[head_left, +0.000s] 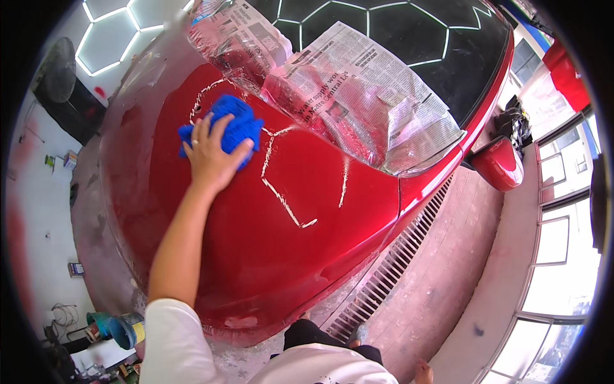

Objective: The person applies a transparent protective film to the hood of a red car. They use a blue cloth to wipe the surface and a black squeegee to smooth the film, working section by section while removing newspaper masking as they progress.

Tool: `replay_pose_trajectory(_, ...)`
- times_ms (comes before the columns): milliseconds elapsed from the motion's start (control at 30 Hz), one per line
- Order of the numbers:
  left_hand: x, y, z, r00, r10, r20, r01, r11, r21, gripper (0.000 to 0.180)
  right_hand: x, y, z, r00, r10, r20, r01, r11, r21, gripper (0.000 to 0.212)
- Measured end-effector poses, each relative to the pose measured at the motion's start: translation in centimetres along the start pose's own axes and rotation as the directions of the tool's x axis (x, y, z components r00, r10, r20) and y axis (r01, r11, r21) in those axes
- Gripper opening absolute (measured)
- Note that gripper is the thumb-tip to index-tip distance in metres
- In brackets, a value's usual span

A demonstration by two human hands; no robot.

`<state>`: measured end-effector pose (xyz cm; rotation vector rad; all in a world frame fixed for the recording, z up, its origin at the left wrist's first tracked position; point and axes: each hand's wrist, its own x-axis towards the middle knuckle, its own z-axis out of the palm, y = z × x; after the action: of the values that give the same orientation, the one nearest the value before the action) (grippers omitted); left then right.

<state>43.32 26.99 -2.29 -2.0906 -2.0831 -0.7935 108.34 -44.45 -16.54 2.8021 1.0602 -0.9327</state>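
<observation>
My left hand [214,153] presses a bunched blue cloth [238,121] onto the red car hood [307,185]. Its fingers are spread over the cloth, and a ring shows on one of them. Jagged white lines [265,160] run across the glossy paint beside the cloth, shaped like parts of the hexagon lights. Newspaper sheets [364,83] under clear plastic film cover the base of the dark windshield [390,32]. At the lower edge, my right hand [423,371] hangs away from the car, only partly in view; its fingers are too unclear to read.
A floor grate [396,256] runs along the car's side, below the red side mirror [499,164]. Buckets [125,329] and clutter stand at lower left, near a coiled cable [64,315]. A black bin-like object [67,96] is at far left. Windows [563,256] line the right wall.
</observation>
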Motion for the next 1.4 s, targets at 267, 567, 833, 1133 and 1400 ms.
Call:
replay_pose_trajectory(267,-9.5,22.2,0.3,0.997,0.012,0.076,-0.004,0.994,-0.113,0.085,21.7,-9.9,-4.6,0.958,-0.252,0.136,0.257,0.966,-0.023,0.038)
replay_pose_trajectory(567,-14.0,23.6,0.8,0.993,-0.116,0.007,0.116,0.992,-0.043,0.069,40.8,-17.6,-4.3,0.682,-0.645,0.346,0.673,0.738,0.048,0.043)
replay_pose_trajectory(833,-14.3,2.4,-1.4,0.749,-0.575,-0.328,0.623,0.781,0.054,0.056,29.2,-28.0,-22.2,0.768,-0.47,0.435,0.106,0.763,0.638,0.047)
replay_pose_trajectory(1133,-11.8,25.4,1.6,0.929,-0.325,-0.176,0.318,0.946,-0.068,0.062,12.8,-56.1,-29.4,0.09,-0.995,-0.046,0.869,0.056,0.491,0.046)
replay_pose_trajectory(1400,-15.5,23.8,-1.2,0.958,-0.242,-0.156,0.233,0.97,-0.07,0.062,8.7,-57.0,-15.0,0.028,-0.99,-0.135,0.822,0.099,-0.56,0.054)
